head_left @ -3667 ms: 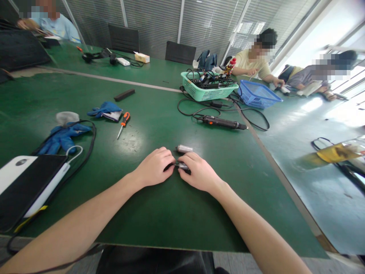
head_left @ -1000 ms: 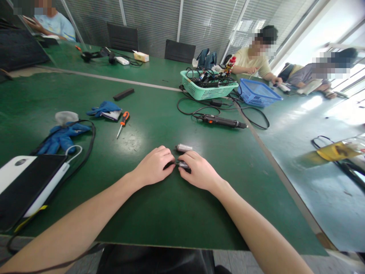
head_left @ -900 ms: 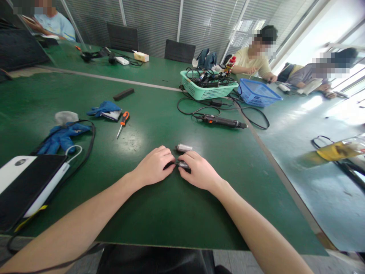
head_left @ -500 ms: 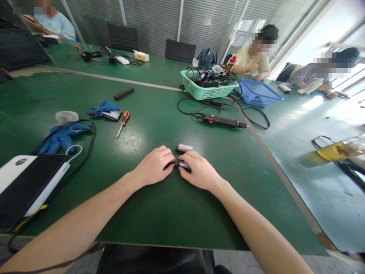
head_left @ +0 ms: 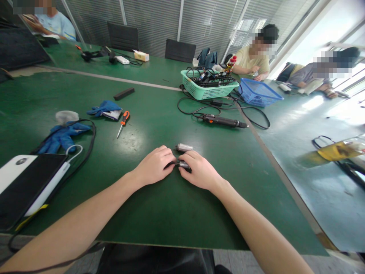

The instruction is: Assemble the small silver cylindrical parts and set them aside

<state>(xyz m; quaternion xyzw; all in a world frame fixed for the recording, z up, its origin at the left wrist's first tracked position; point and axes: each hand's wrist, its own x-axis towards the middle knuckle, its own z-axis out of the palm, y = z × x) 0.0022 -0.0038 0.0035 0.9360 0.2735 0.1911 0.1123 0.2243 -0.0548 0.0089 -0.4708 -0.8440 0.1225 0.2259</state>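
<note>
Low over the green table [head_left: 171, 220], my two hands meet almost fingertip to fingertip. My right hand [head_left: 201, 170] is closed around a short dark metal cylinder [head_left: 183, 164], its narrow end pointing left. My left hand [head_left: 156, 166] pinches a small black piece [head_left: 169, 164] against that narrow end; its shape is mostly hidden by my fingers. Just beyond my fingertips lies a silver metal cylinder [head_left: 184, 147] with a narrower dark left end, touched by neither hand.
An electric screwdriver [head_left: 224, 121] with its cable lies ahead right, near a cable-filled green basket [head_left: 209, 91] and a blue basket [head_left: 259, 97]. Leftward are an orange-handled screwdriver [head_left: 123, 122], blue gloves [head_left: 61, 137] and a white-and-black device [head_left: 31, 186]. Several people sit around the table.
</note>
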